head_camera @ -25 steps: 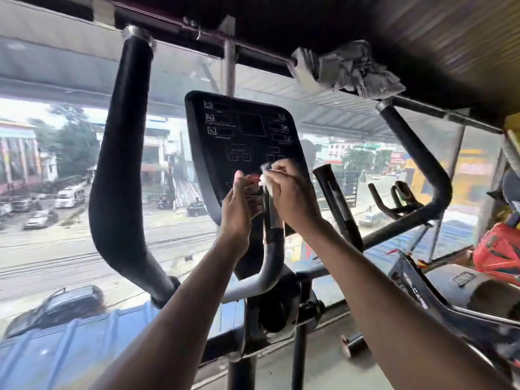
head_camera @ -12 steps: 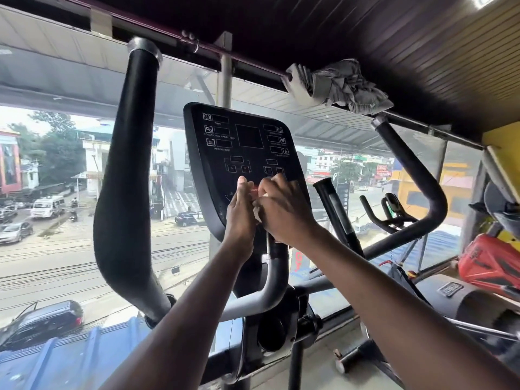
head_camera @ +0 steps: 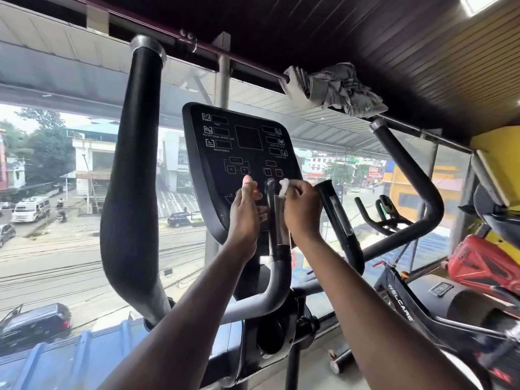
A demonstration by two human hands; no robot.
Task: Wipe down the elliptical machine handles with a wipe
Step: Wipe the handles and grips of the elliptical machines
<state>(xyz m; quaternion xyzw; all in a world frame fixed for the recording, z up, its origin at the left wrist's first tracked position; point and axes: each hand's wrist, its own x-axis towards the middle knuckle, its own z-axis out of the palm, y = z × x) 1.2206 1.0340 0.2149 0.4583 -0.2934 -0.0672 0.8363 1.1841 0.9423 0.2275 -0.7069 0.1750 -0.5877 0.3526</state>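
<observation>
Your wipe (head_camera: 283, 186) is a small white wad pinched in your right hand (head_camera: 302, 211), fingers curled round it, pressed to the right side of the short grip (head_camera: 277, 220) just below the console (head_camera: 242, 153). Left hand (head_camera: 246, 212) sits on the grip's left side, thumb up, fingers toward the bar; can't tell if they close round it or just rest flat.

Progress, judged from this view: you're on the top of that one short grip, so early-to-mid stage at best. Nothing here shows which parts are already clean. Likely still left: the second short grip (head_camera: 339, 220) right of the console, the long arm (head_camera: 132, 175) left of it, and the other long arm (head_camera: 413, 175) far right of it.

A grey rag (head_camera: 337, 90) lies on the rail above and right of the console, untouched by either hand.
</observation>
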